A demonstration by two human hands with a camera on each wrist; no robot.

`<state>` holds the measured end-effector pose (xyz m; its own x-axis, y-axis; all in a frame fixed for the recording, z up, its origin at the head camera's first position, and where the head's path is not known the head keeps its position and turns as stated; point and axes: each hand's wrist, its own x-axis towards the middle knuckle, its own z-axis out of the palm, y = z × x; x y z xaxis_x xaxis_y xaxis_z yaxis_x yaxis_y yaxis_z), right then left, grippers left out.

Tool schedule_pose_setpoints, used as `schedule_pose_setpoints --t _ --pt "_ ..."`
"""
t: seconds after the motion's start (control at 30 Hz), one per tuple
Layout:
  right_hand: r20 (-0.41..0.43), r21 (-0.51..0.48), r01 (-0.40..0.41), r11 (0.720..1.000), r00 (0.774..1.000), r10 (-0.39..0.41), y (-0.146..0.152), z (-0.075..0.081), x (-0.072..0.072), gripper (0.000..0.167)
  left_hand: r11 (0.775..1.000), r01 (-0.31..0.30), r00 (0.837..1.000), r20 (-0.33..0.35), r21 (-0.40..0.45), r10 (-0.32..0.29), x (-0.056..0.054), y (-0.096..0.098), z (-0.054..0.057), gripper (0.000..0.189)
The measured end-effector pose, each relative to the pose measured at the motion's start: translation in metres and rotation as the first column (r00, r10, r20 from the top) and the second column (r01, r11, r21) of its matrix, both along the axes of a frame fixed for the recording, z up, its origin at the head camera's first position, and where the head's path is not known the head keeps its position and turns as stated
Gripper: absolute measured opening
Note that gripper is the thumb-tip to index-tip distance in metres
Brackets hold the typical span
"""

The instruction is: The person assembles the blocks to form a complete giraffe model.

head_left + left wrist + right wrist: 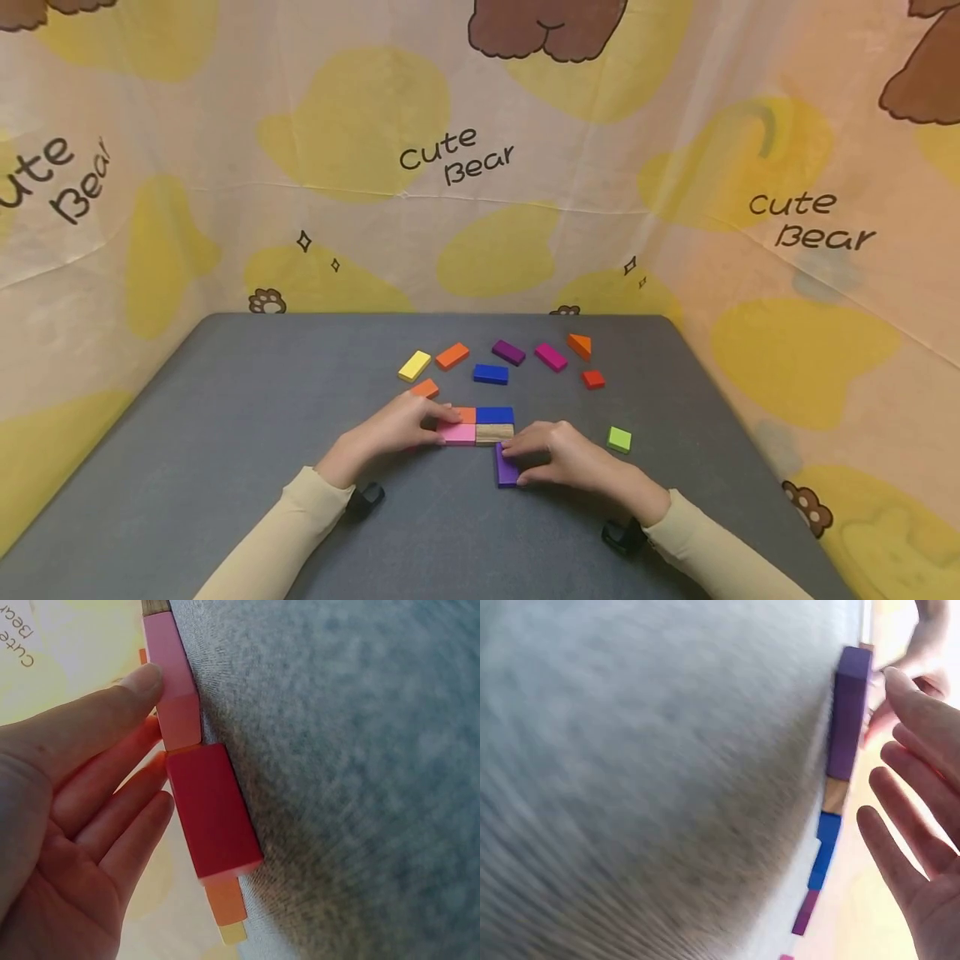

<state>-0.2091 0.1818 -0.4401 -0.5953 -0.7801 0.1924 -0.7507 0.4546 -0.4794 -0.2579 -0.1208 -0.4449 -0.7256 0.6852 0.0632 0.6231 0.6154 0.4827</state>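
Note:
My left hand (401,425) rests at the left end of a small block rectangle, its thumb on a pink block (459,435) and its index finger over an orange block (468,415). A blue block (495,415) and a wood-grain block (494,433) form the right half. Under the left palm, a red block (214,814) lies just left of the pink one, mostly hidden in the head view. My right hand (566,454) is beside a purple block (507,468) standing lengthwise below the wood-grain one. In the right wrist view its fingers are spread, thumb close to the purple block's edge.
Behind the rectangle lie loose yellow (415,365), orange (452,357), blue (491,374), dark purple (508,352) and magenta (551,357) blocks. An orange triangle (580,345) and small red block (593,379) are back right. A green block (618,439) lies right. Printed cloth (352,125) surrounds the grey table.

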Motion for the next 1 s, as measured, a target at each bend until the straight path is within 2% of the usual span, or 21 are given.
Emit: schedule_pose_setpoints --t 0.13,0.3,0.53,0.77,1.0 --pt "-0.004 -0.051 0.067 0.996 0.998 -0.067 0.003 0.004 -0.008 0.047 1.000 -0.001 1.000 -0.006 -0.002 0.001 0.000 0.000 0.000 0.037" --pt "0.003 -0.014 0.131 0.991 0.991 -0.131 0.002 0.005 -0.023 0.056 1.000 -0.009 1.000 0.017 0.000 0.009 0.001 0.000 0.001 0.038" --pt "0.051 0.037 0.100 0.994 0.993 -0.102 -0.007 -0.003 -0.036 0.057 1.000 -0.008 1.000 0.016 -0.006 0.008 0.001 0.001 0.002 0.039" --pt "0.085 0.095 0.115 0.989 0.989 -0.123 -0.011 -0.007 -0.037 0.056 1.000 -0.008 1.000 0.017 0.001 0.008 0.002 0.002 0.004 0.040" --pt "0.091 0.082 0.102 0.991 0.990 -0.110 -0.011 -0.006 -0.036 0.055 1.000 -0.010 1.000 0.017 -0.003 0.010 0.001 0.001 0.003 0.040"
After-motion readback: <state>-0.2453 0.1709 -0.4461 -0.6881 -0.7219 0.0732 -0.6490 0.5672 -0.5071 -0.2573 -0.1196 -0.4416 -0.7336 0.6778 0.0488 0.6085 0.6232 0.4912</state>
